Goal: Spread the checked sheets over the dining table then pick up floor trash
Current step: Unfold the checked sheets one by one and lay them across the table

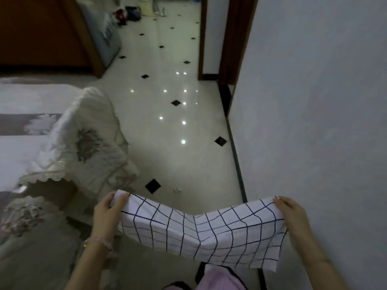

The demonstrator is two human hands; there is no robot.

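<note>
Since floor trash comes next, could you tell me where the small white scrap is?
In the head view, the white scrap lies on the tiled floor just right of a black diamond tile, beyond the checked sheet.

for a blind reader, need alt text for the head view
The left hand and right hand grip the top corners of a checked sheet, held between them over a tiled floor. A cream sofa sits on the left, a wall on the right; a white scrap lies ahead.
</note>
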